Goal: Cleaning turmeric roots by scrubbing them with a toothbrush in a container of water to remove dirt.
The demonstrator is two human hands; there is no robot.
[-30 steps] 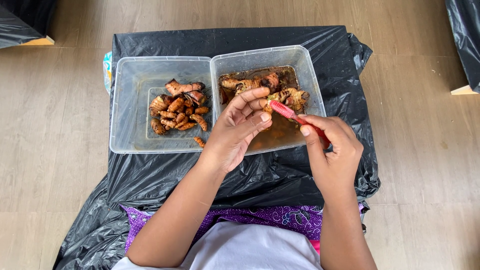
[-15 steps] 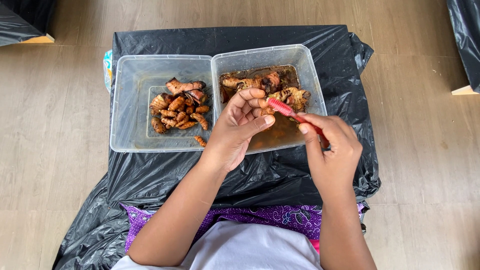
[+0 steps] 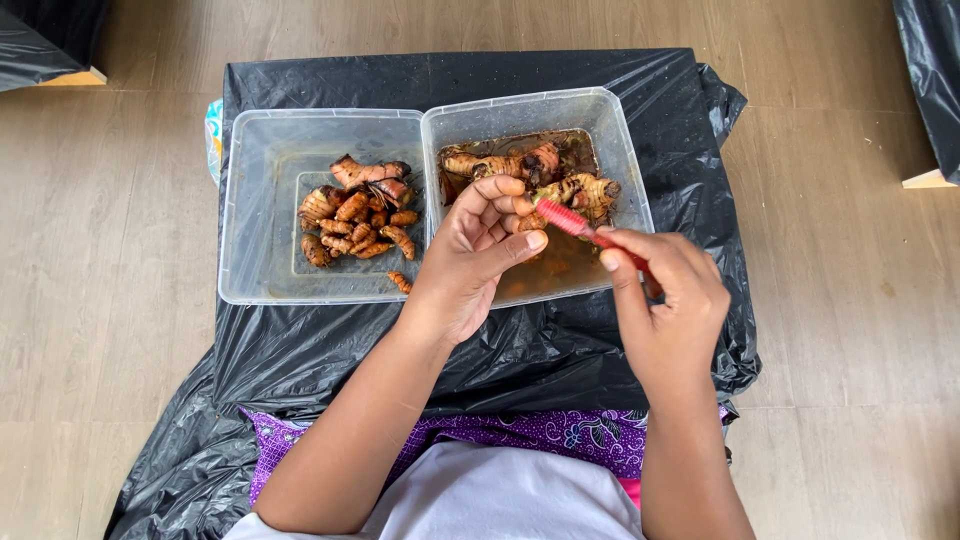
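left hand (image 3: 470,265) fingers pinching root piece (image 3: 533,220) | right hand (image 3: 665,300) fingers gripping red tool (image 3: 580,227) | over right tub (image 3: 610,130), black sheet's (image 3: 320,350) far edge

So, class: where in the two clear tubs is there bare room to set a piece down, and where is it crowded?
The left tub is bare along its left side and near edge, beside the heap of roots. The right tub is crowded: brown liquid, large roots, and both hands, the left hand and right hand with a red tool.
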